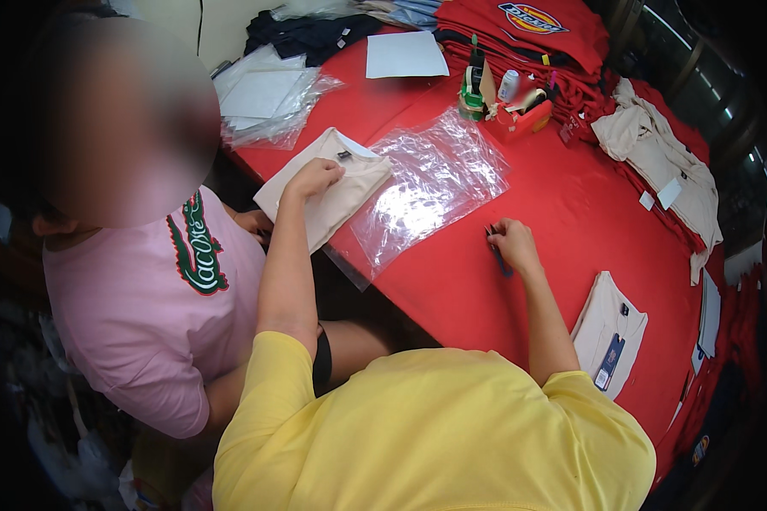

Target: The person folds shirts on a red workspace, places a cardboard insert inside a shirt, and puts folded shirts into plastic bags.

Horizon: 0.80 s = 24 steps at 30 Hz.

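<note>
My left hand (pixel 315 177) rests on a folded cream T-shirt (pixel 347 202) at the table's left edge. Its fingers are drawn together on the fabric near the neck label, and a white sheet shows at the collar. Over the red tabletop my right hand (pixel 516 244) is closed around a slim dark hand tool (pixel 502 262), perhaps thread snips. Between the hands lie clear plastic bags (pixel 430 192), partly beside the T-shirt. Another folded cream T-shirt (pixel 609 336) with a navy hang tag (pixel 608 362) lies to the right.
A person in a pink T-shirt (pixel 145 315) is close on my left, one hand (pixel 254 223) by the table edge. Bagged white sheets (pixel 268 94), red garments (pixel 528 38), a tape dispenser (pixel 473 94), a red box (pixel 520 123) and cream garments (pixel 656 149) line the table's far side.
</note>
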{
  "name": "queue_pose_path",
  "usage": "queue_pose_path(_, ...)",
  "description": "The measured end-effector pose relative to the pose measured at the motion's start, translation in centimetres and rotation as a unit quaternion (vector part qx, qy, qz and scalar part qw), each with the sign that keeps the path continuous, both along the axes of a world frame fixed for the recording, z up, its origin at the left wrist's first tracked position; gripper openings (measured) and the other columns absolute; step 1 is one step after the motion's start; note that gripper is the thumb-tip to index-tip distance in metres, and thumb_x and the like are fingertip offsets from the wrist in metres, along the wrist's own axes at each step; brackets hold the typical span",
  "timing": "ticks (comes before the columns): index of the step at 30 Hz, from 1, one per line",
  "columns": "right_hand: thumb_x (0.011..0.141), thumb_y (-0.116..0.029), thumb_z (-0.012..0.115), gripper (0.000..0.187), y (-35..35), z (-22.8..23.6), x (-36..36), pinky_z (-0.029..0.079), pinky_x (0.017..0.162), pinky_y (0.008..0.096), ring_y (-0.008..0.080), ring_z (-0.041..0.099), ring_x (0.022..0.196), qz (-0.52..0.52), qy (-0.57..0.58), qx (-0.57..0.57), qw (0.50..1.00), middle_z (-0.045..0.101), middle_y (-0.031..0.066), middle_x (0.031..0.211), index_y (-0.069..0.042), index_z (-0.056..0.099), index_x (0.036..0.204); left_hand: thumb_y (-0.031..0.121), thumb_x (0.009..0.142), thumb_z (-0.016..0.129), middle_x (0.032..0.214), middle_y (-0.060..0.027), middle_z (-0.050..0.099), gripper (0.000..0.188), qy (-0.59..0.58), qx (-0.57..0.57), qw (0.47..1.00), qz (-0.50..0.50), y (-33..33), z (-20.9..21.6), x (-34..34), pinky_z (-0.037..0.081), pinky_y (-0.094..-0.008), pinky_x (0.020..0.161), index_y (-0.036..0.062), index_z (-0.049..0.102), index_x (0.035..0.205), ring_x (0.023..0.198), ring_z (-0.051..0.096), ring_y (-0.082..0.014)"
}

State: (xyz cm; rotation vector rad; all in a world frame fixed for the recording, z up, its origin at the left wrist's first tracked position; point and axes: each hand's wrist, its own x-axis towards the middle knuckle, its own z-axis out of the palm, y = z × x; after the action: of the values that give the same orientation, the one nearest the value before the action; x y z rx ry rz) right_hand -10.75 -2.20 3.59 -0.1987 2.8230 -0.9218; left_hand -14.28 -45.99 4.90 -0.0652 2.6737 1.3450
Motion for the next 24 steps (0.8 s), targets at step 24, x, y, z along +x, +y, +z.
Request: queue_pose_path(24,0.084,-0.014,0.064,0.018,-25.0,-4.8,-5.5,0.049,0.061,0.0272,0.0139,0.061,0.067,0.139,-0.003,-0.295,0.945,0.064,0.0082,0.078,0.0,0.061,0.094,0.018,0.085,0.065,0.065,0.001,0.056,0.017,-0.038,0.035,0.998,0.038,0.5,-1.5,0.2,0.038,-0.0246,0.054,0.0013,0.066,0.081,0.059,0.049,-0.0082)
